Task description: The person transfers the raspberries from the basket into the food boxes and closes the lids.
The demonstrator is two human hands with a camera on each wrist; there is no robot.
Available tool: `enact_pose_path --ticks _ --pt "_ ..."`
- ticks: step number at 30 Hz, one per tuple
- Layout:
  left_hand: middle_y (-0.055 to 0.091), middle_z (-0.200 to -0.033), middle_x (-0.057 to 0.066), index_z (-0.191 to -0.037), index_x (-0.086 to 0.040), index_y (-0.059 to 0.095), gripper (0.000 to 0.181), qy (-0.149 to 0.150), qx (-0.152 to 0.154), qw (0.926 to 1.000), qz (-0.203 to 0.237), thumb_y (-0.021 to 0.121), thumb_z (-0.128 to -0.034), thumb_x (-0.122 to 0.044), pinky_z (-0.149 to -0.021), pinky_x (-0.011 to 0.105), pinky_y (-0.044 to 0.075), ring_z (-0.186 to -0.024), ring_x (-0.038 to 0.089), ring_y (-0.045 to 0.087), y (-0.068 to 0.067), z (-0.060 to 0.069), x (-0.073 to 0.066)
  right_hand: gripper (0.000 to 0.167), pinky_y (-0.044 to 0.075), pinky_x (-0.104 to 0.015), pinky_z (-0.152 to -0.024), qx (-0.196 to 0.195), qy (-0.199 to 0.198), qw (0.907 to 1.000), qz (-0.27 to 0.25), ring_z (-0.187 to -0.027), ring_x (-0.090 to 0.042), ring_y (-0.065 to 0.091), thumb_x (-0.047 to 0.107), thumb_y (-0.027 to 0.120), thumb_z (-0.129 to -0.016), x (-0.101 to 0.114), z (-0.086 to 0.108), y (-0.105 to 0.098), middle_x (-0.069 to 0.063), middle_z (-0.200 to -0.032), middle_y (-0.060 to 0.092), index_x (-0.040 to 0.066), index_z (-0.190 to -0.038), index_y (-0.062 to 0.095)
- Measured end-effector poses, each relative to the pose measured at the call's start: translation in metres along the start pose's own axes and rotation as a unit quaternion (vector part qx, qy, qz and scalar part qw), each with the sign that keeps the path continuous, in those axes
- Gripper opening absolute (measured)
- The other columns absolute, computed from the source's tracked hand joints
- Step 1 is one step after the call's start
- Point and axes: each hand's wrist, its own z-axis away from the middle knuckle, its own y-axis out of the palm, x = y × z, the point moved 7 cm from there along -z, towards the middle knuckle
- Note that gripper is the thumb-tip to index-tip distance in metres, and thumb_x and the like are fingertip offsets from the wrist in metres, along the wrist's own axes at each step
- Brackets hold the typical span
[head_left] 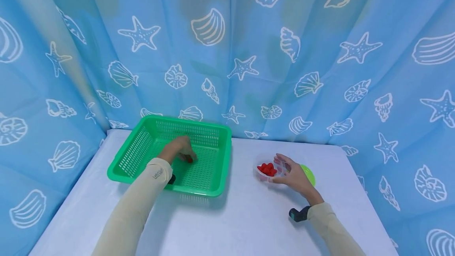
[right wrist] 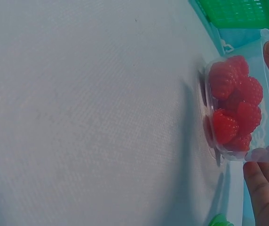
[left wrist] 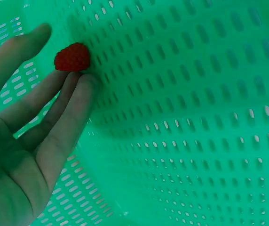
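My left hand (head_left: 182,148) reaches down inside a green plastic basket (head_left: 227,149). In the left wrist view a single red raspberry (left wrist: 72,57) touches the tips of its nearly straight fingers, while the thumb stands apart from the berry. To the right, my right hand (head_left: 293,175) grips a clear plastic container (head_left: 261,176) from its right side, thumb and fingers spread across it. Several red raspberries (right wrist: 235,101) lie heaped at the bottom of that container, which the right wrist view shows close up.
A lime-green round lid (head_left: 308,175) lies behind the right hand. White cloth (head_left: 241,216) covers the table. Blue curtains (head_left: 227,50) printed with seashells and starfish hang behind and at the sides, close to the basket's far edge.
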Motion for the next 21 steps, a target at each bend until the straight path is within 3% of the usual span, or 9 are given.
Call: enact_pose_path --ticks 5,8,11,16,21 --pt "0.069 -0.076 0.01 -0.08 -0.002 0.071 0.016 -0.01 0.006 0.9996 -0.024 0.084 -0.0761 -0.01 -0.065 0.032 0.058 -0.071 0.02 0.069 0.001 -0.001 -0.001 0.108 0.046 -0.052 -0.098 0.0 -0.001 1.0 -0.003 -0.14 -0.035 0.031 0.044 0.089 -0.064 0.003 -0.001 -0.001 -0.008 -0.149 0.043 0.019 -0.153 0.032" --pt "0.069 -0.074 0.007 -0.079 -0.004 0.071 0.014 0.002 -0.001 0.9988 -0.049 0.083 -0.0786 -0.013 -0.063 0.031 0.057 -0.069 0.018 0.069 0.0 -0.003 -0.001 0.109 0.045 -0.052 -0.098 0.001 -0.001 1.0 -0.006 -0.14 -0.035 0.031 0.045 0.089 -0.064 0.004 -0.002 0.0 -0.007 -0.149 0.043 0.019 -0.153 0.032" --pt "0.069 -0.073 0.004 -0.079 -0.006 0.074 0.012 0.035 -0.027 0.9974 -0.057 0.081 -0.0811 -0.016 -0.063 0.03 0.056 -0.068 0.016 0.067 -0.004 -0.005 -0.001 0.109 0.045 -0.053 -0.098 0.002 -0.002 1.0 -0.004 -0.14 -0.035 0.031 0.046 0.089 -0.064 0.004 -0.002 0.0 -0.008 -0.149 0.043 0.019 -0.153 0.031" --pt "0.068 -0.078 0.005 -0.082 -0.005 0.075 0.008 0.086 -0.082 0.9923 -0.035 0.081 -0.0805 -0.011 -0.064 0.031 0.056 -0.07 0.017 0.066 -0.012 -0.008 -0.001 0.107 0.045 -0.052 -0.099 0.002 0.0 1.0 -0.008 -0.14 -0.035 0.031 0.042 0.089 -0.066 0.002 -0.001 0.0 -0.008 -0.148 0.044 0.018 -0.153 0.031" --pt "0.067 -0.082 0.004 -0.084 -0.006 0.074 0.009 0.127 -0.108 0.9852 -0.041 0.081 -0.0791 -0.008 -0.067 0.034 0.054 -0.076 0.019 0.062 -0.015 -0.008 0.0 0.107 0.043 -0.053 -0.1 0.004 0.0 1.0 -0.009 -0.14 -0.035 0.032 0.041 0.089 -0.067 0.0 0.0 0.001 -0.009 -0.148 0.044 0.017 -0.153 0.031"
